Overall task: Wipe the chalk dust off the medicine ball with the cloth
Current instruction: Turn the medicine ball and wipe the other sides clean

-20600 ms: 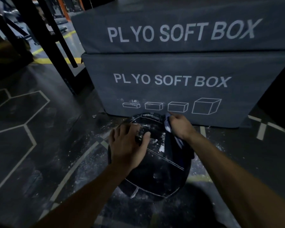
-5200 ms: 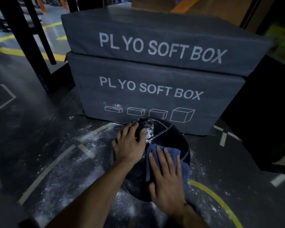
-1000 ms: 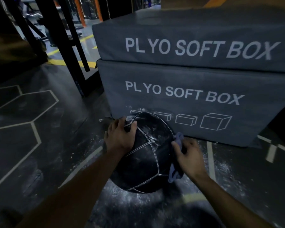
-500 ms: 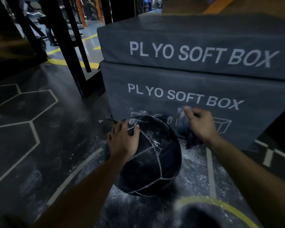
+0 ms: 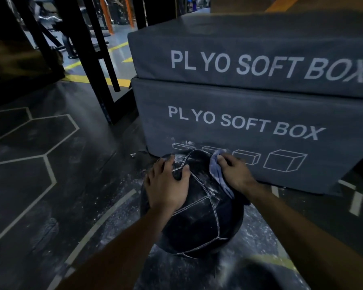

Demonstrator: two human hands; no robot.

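Note:
A black medicine ball point(image 5: 199, 222) with white stitched seams sits on the dark gym floor in front of the stacked boxes. White chalk smears show near its top and along its right seam. My left hand point(image 5: 166, 185) lies spread over the ball's upper left, fingers straight, steadying it. My right hand point(image 5: 235, 174) holds a blue cloth point(image 5: 218, 174) bunched against the ball's upper right side. Part of the cloth hangs under my palm.
Two grey padded boxes point(image 5: 249, 114) marked PLYO SOFT BOX stand stacked right behind the ball. Black rack legs point(image 5: 92, 65) rise at the back left. Chalk dust point(image 5: 122, 208) is scattered on the floor around the ball, over white hexagon lines.
My right hand, lifted off with the cloth half a second ago, has come back down onto the ball's upper right. The left hand stays on the ball.

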